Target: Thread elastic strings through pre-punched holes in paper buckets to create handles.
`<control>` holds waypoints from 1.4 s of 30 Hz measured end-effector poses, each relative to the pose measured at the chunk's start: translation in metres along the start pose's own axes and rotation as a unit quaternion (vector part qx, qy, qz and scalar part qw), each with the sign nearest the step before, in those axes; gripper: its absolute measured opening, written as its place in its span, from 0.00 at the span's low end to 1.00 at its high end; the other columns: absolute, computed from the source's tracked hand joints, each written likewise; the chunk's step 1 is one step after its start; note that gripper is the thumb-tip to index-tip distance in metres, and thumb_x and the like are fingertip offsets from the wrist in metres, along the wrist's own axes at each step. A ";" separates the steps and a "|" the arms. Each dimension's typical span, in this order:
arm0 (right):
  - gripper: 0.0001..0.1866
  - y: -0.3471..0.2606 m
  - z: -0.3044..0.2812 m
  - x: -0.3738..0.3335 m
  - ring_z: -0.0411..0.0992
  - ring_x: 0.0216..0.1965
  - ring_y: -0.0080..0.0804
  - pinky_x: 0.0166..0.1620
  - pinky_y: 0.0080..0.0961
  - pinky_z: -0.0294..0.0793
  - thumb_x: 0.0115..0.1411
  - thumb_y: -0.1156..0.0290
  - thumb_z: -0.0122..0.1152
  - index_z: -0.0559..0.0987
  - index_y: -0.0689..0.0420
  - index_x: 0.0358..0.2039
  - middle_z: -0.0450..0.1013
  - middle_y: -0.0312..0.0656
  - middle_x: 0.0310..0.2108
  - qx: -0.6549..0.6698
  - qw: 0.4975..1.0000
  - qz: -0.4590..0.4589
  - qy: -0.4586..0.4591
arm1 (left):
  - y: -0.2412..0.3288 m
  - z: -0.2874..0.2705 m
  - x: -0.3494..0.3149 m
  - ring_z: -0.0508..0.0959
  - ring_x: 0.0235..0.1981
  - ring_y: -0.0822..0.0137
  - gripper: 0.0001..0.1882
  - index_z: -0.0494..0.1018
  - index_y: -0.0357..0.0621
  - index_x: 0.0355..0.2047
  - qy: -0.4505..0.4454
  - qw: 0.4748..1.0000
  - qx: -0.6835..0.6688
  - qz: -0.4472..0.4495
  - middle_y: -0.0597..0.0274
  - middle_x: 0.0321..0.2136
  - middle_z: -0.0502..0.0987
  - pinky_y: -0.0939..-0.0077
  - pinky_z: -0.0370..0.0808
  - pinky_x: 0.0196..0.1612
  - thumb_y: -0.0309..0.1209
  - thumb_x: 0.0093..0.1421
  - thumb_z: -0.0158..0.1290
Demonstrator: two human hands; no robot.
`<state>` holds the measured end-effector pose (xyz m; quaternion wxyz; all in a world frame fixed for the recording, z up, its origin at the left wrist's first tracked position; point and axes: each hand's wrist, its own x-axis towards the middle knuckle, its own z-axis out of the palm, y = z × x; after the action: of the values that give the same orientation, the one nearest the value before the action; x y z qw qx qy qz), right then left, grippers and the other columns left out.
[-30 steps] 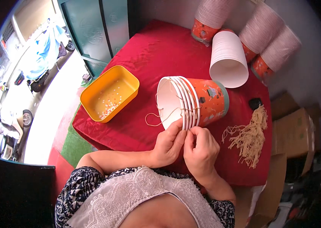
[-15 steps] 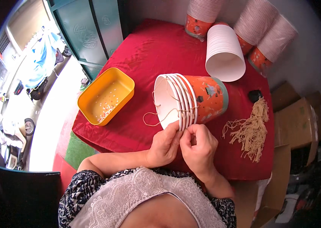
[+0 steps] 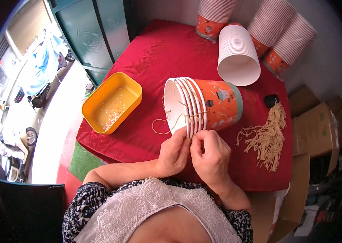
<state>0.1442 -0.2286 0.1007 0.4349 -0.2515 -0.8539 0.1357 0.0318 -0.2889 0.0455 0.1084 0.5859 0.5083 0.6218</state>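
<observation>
A nested stack of several orange paper buckets point(image 3: 219, 101) lies on its side on the red cloth, white rims facing left. Thin tan strings point(image 3: 159, 133) run along the rims, and one loop hangs out beyond the open mouth. My left hand point(image 3: 174, 156) pinches the near edge of the rims between thumb and fingers. Just to its right, the thumb and forefinger of my right hand point(image 3: 211, 160) are pressed together against the same edge. Whatever lies between those right fingertips is hidden. On the right of the table is a bundle of tan strings point(image 3: 274, 137) with a black tie.
A yellow tray point(image 3: 132, 99) with small white bits stands at the left. At the back, a white bucket stack point(image 3: 240, 69) lies near several wrapped stacks point(image 3: 272, 24) against the wall. Cardboard boxes point(image 3: 314, 127) are beyond the table's right edge; a green door point(image 3: 92, 36) is at back left.
The whole view has shifted very slightly. Both hands stay at the near edge of the bucket rims, with the right fingertips moved a little; nothing has been let go.
</observation>
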 end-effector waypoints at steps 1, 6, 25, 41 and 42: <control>0.08 0.000 -0.001 0.000 0.72 0.22 0.44 0.25 0.36 0.70 0.49 0.83 0.61 0.71 0.61 0.27 0.70 0.45 0.22 -0.001 1.000 0.000 0.001 | -0.001 0.001 -0.001 0.80 0.37 0.53 0.19 0.64 0.35 0.54 0.013 1.000 -0.005 0.005 0.47 0.37 0.76 0.70 0.75 0.39 0.17 0.62 0.45; 0.08 0.000 -0.001 -0.008 0.71 0.25 0.47 0.28 0.39 0.72 0.54 0.78 0.60 0.70 0.60 0.31 0.68 0.46 0.24 -0.027 0.999 0.039 0.001 | 0.003 0.001 0.003 0.80 0.38 0.56 0.19 0.63 0.34 0.55 0.004 1.000 0.004 0.009 0.48 0.38 0.76 0.72 0.75 0.40 0.17 0.63 0.44; 0.07 0.008 -0.005 -0.012 0.73 0.25 0.48 0.28 0.39 0.73 0.53 0.78 0.60 0.71 0.60 0.31 0.70 0.47 0.24 -0.003 0.996 0.084 0.015 | 0.001 0.010 0.003 0.80 0.34 0.74 0.18 0.66 0.34 0.52 0.015 0.993 -0.097 -0.068 0.59 0.35 0.80 0.81 0.76 0.37 0.18 0.61 0.51; 0.08 0.012 -0.004 -0.006 0.72 0.24 0.47 0.27 0.40 0.71 0.50 0.80 0.59 0.68 0.59 0.26 0.68 0.46 0.22 -0.006 0.999 0.042 -0.004 | 0.002 0.007 0.001 0.80 0.25 0.68 0.16 0.71 0.40 0.45 0.030 0.998 0.007 -0.049 0.58 0.27 0.78 0.77 0.75 0.29 0.20 0.55 0.56; 0.08 0.013 -0.005 -0.006 0.71 0.24 0.47 0.27 0.40 0.71 0.50 0.80 0.59 0.68 0.59 0.26 0.68 0.46 0.22 -0.005 0.999 0.039 -0.005 | 0.002 0.007 0.000 0.80 0.25 0.68 0.16 0.70 0.40 0.45 0.029 0.998 0.006 -0.054 0.58 0.27 0.78 0.77 0.75 0.29 0.20 0.55 0.56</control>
<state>0.1550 -0.2214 0.0936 0.4235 -0.2866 -0.8463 0.1496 0.0389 -0.2860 0.0460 0.1233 0.5399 0.5454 0.6292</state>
